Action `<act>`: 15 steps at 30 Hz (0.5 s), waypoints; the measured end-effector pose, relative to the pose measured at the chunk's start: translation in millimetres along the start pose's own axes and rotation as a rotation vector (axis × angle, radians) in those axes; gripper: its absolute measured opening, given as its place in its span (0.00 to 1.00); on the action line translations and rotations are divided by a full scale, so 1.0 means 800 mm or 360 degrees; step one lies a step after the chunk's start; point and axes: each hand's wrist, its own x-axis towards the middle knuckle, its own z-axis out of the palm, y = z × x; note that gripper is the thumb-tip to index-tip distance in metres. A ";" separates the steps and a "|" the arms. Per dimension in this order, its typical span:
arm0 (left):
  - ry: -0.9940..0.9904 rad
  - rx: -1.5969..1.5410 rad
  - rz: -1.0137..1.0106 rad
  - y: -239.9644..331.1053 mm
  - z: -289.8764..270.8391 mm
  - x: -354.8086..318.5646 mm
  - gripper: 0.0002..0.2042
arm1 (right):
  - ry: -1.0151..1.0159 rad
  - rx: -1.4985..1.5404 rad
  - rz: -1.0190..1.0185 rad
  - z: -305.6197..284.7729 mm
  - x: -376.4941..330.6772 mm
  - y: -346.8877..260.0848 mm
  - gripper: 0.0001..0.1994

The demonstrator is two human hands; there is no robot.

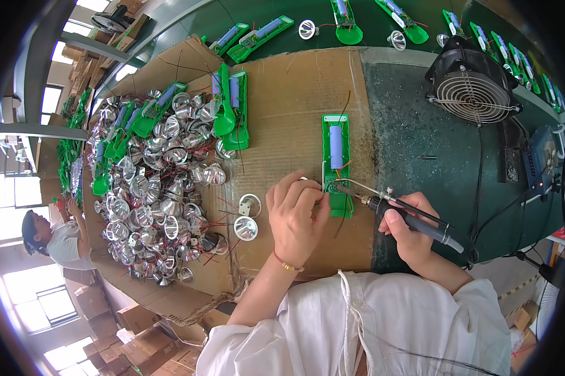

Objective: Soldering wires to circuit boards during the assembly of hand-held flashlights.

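A green plastic torch half [336,160] with a blue cylindrical battery lies on the cardboard sheet [289,94]. My left hand [295,216] pinches a thin solder wire at the lower end of that green part. My right hand [411,232] grips a dark soldering iron [414,219], its metal tip reaching left to the wires at the same spot. Red and black wires trail from the part toward me.
A heap of shiny silver reflector cups [157,188] and several green torch halves [229,109] fill the left of the cardboard. Two loose reflectors [246,219] lie near my left hand. A black fan [470,88] stands at the back right. Another person [50,235] sits far left.
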 end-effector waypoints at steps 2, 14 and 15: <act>0.0004 -0.0003 -0.0011 0.000 0.001 -0.001 0.08 | 0.0042 0.0091 0.0061 0.001 0.000 0.001 0.08; -0.0004 -0.0032 -0.0039 0.002 0.000 -0.002 0.08 | 0.0130 0.0360 0.0289 -0.002 -0.005 0.008 0.06; -0.0005 -0.0038 -0.0044 0.001 0.001 -0.002 0.08 | 0.0184 0.0313 0.0287 0.003 -0.003 0.007 0.09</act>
